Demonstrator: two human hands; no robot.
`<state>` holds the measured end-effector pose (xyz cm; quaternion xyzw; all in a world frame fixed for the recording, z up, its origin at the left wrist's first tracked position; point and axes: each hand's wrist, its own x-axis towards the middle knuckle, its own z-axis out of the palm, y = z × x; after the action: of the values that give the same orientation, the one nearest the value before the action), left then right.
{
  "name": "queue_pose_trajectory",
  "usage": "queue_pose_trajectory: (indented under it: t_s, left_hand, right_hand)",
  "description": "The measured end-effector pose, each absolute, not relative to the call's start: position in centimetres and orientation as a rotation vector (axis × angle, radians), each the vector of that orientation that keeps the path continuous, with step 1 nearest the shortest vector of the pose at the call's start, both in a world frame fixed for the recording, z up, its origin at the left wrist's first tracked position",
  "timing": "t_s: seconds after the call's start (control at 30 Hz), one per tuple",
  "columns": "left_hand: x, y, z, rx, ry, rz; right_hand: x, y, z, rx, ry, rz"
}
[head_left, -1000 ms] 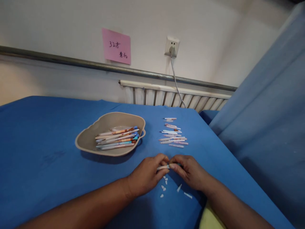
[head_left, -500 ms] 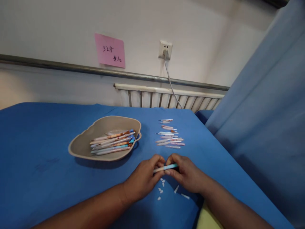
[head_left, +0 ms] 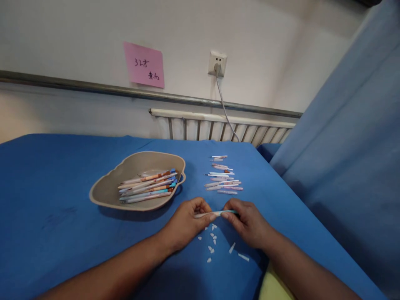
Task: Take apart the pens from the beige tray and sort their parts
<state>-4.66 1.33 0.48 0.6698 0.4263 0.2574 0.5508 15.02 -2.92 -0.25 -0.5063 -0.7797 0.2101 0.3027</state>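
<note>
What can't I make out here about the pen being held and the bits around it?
Head view only:
- pen: both ends hidden inside left hand and right hand.
- small white pieces: too small to identify.
- pink note: writing too small to read.
- pens in tray: overlapping, uncountable.

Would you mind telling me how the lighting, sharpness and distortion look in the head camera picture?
Head view: soft, even light, no glare; the tray casts a faint shadow on the blue cloth. The left hand and right hand, both holding a pen, look sharp. The wall rail bows from wide-angle distortion, and the small white caps are too tiny to make out.
</note>
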Motion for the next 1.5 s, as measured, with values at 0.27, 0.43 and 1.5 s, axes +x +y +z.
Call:
queue_pose_trajectory:
  t_s: [0.27, 0.43, 1.5]
  left_hand:
    - [-4.6, 1.5, 0.1, 1.303, 0.999, 0.465]
    - [-4.7, 1.8, 0.0, 1.337, 0.974, 0.586]
    - [-4.3, 0.6, -0.4, 1.438, 0.759, 0.599]
  right_hand:
    - [15.2, -2.9, 0.0, -1.346, -2.047, 0.545]
    - [15.1, -3.1, 0.2, -1.339, -2.019, 0.579]
    - [13.8, -2.7, 0.1, -1.030, -1.391, 1.167]
